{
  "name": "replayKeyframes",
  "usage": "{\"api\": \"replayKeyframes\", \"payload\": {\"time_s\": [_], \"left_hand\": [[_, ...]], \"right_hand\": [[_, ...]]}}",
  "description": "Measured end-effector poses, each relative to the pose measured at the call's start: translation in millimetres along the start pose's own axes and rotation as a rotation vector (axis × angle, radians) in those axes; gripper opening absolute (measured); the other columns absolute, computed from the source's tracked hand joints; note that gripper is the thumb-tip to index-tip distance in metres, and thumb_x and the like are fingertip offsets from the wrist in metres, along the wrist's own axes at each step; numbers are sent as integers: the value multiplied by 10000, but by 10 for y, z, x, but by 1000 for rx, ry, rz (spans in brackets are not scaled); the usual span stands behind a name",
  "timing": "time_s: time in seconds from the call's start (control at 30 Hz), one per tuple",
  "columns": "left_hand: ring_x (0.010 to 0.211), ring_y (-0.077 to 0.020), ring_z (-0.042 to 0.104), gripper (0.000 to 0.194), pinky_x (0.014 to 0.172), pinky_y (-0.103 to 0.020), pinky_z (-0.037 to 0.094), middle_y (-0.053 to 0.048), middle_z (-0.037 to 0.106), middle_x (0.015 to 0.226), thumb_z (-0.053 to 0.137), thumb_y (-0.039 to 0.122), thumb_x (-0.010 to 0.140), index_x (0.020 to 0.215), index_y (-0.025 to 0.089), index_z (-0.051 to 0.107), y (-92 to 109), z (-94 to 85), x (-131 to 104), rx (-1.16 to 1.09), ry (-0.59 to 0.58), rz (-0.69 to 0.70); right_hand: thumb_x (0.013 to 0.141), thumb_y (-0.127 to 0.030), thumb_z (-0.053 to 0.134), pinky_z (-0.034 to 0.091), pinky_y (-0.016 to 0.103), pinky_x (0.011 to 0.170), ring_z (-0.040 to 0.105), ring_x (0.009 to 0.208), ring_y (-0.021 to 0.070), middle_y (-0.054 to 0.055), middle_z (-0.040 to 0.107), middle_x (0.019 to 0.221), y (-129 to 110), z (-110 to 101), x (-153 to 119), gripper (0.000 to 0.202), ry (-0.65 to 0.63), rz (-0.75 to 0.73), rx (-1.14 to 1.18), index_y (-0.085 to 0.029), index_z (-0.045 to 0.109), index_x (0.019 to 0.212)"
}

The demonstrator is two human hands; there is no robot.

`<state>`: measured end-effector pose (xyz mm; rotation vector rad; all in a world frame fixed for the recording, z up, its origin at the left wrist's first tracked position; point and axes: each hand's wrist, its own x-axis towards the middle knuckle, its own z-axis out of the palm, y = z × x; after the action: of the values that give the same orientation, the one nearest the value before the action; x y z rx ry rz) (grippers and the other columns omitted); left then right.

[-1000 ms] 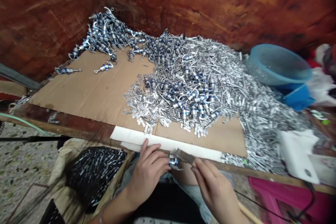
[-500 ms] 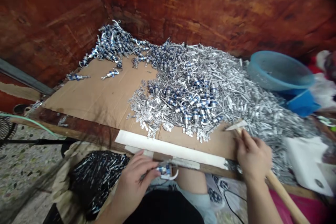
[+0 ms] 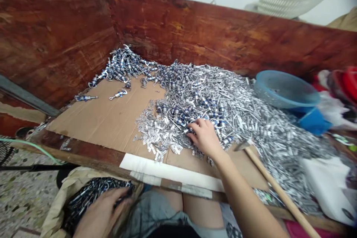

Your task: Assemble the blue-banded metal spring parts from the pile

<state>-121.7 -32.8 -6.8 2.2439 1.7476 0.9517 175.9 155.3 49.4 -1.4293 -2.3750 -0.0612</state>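
My right hand (image 3: 205, 136) reaches into a cluster of blue-and-silver hooked metal fittings (image 3: 178, 111). Its thumb and fingers curl around one of these fittings at the near side. Low at the left, my blurred left hand (image 3: 102, 210) hangs over an open sack (image 3: 50, 214) filled with similar dark blue and silver pieces (image 3: 89, 193). Something dark blue shows by its fingertips, and I cannot make out whether it is held. A hammer (image 3: 275, 184) with a pale wooden handle lies at the right, its head on the cardboard (image 3: 95, 119).
Small flat silver links (image 3: 158, 134) and a broad heap of silver metal strips (image 3: 251, 108) cover the middle and right. A blue plastic bowl (image 3: 287, 89) rests at the heap's far right. Wooden walls (image 3: 195, 29) enclose the back and left. Two fittings lie apart on the cardboard.
My right hand has let go of the hammer and moved left into the fittings. My left hand, which held a hooked fitting, has dropped down and left over the sack. The view has tilted up.
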Motion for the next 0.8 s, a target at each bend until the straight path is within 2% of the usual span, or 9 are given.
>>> {"api": "replayKeyframes", "payload": {"time_s": [0.07,0.17,0.27,0.33,0.43,0.53,0.6,0.7,0.8], "left_hand": [[615,-171,699,175,540,-207,576,22,734,749,528,371,841,871,267,665,290,1,285,-12,-36,89],[701,-158,688,190,664,-221,576,-7,717,788,481,319,893,919,224,643,652,37,587,4,-73,175],[873,-191,662,192,790,-298,552,-62,700,924,508,175,880,1038,167,617,888,158,761,93,123,248],[1046,-215,600,258,899,-352,507,-62,674,1052,509,120,871,1108,178,593,976,269,834,115,165,360],[1065,-194,587,265,945,-342,483,-61,672,1086,428,136,914,1128,156,583,1003,430,859,-1,75,552],[987,-167,626,280,887,-268,517,-85,680,1069,457,142,908,1169,118,554,956,526,785,-147,12,509],[942,-156,645,333,840,-247,538,-69,687,1043,499,160,895,1227,159,517,927,538,717,-204,25,417],[885,-141,659,356,774,-224,558,-55,686,995,461,197,918,1273,206,483,922,491,642,-228,16,323],[935,-141,642,332,775,-203,553,-78,653,1042,401,167,932,1238,202,524,939,422,601,-247,-19,252]], "right_hand": [[777,-214,620,388,353,730,483,846,235,74,584,889,-60,28,126,113,-41,-9,13,-209,650,886],[794,-217,612,396,369,762,485,890,240,92,578,948,-140,-91,51,137,-42,21,41,-188,631,927],[792,-229,625,410,367,799,508,927,222,76,594,996,-300,-309,-243,130,-96,73,209,-192,608,916],[781,-186,621,433,339,761,547,852,190,31,630,899,-431,-429,-466,68,-246,132,437,-201,606,845],[780,-169,595,459,273,650,578,697,141,-21,642,734,-558,-501,-722,34,-518,255,823,-189,615,799],[810,-263,577,470,239,569,594,628,128,-15,653,688,-542,-439,-818,113,-650,333,1035,-158,618,807],[841,-286,546,471,231,555,598,618,124,-12,658,690,-481,-339,-790,146,-535,322,879,-161,619,855],[866,-262,511,469,308,686,591,771,175,36,649,807,-393,-141,-656,141,-224,306,444,-184,625,894],[857,-242,508,400,416,767,525,878,261,100,599,862,-363,28,-527,155,-127,301,266,-181,640,802]]}}
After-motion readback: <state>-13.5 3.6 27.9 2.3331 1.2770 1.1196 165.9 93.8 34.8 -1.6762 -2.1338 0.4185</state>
